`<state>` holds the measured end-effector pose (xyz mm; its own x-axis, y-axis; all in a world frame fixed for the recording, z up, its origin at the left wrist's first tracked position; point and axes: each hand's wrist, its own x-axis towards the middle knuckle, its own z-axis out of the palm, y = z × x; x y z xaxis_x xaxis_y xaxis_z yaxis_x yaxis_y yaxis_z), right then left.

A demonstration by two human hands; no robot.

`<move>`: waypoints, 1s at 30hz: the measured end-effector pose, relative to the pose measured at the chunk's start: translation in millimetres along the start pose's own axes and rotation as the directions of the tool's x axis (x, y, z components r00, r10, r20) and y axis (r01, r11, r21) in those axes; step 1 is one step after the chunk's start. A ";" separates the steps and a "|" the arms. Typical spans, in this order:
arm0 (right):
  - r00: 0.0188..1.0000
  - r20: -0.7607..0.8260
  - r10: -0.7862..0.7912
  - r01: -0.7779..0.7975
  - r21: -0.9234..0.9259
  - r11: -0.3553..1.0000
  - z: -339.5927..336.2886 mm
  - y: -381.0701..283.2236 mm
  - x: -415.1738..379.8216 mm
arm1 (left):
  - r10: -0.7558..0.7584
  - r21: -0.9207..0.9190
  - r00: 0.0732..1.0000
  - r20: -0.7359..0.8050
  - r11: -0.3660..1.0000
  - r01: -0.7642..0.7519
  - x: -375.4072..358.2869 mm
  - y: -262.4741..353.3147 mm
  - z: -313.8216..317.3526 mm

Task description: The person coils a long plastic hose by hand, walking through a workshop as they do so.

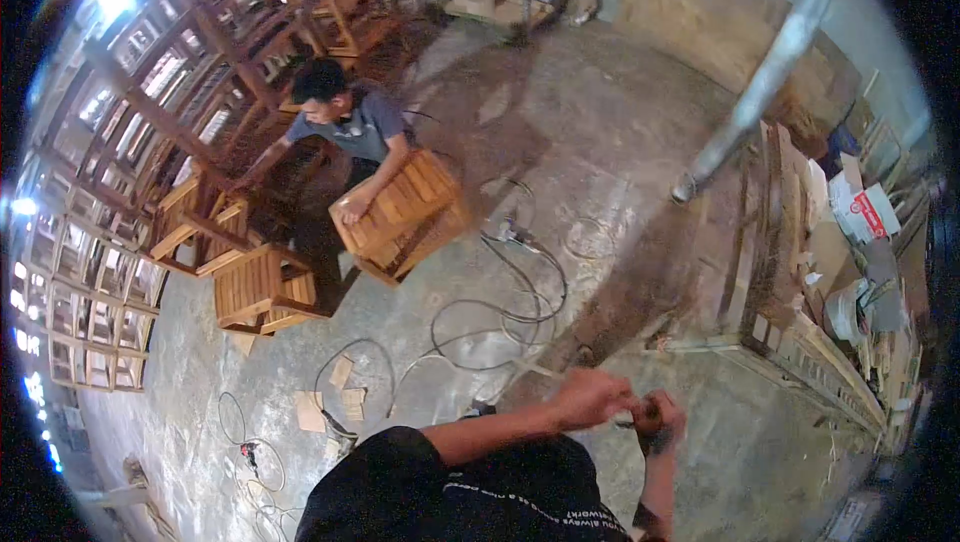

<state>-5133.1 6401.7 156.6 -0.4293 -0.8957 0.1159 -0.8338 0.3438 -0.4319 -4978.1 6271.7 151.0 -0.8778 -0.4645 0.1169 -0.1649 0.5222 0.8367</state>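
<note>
My left hand (594,398) reaches across from the left with its fingers curled closed. Close against it, my right hand (660,418) is also closed, its fingers bent inward. The fingertips of both hands meet in front of my black shirt (520,482). Whatever they pinch between them is too small and blurred to name. Below the hands lies the concrete floor (620,282), with a black hose (500,307) looped on it.
Ahead on the left, a crouching person (370,127) has a hand on a slatted wooden piece (405,207). Another slatted piece (250,287) stands nearby. Wooden frames (110,272) are stacked at far left. A metal pole (750,92) and piled boards (770,232) are on the right.
</note>
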 end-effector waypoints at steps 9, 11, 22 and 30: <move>0.980 0.188 -0.066 0.104 -0.201 0.974 39.2 207.7 189.1 | -0.153 -0.009 0.850 -0.504 0.985 0.172 182.8 57.5 -141.9; 0.968 0.223 0.114 -0.113 -0.018 0.993 43.5 240.0 230.9 | -0.325 -0.230 0.741 -0.588 0.945 0.232 207.9 74.5 -177.7; 0.938 0.340 0.069 -0.244 0.506 0.827 63.7 290.1 493.3 | -0.479 -0.224 0.328 -0.814 0.780 0.584 257.4 -151.0 -306.6; 0.996 0.091 0.022 -0.062 0.465 0.883 30.2 173.2 716.1 | -0.756 -0.431 0.575 0.313 0.426 0.795 199.4 -397.2 -226.8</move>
<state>-5574.5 5811.3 137.7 -0.4146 -0.9097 0.0245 -0.5485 0.2284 -0.8043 -4985.7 5809.4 -36.7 -0.5206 -0.4376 -0.7331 -0.5744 -0.4557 0.6799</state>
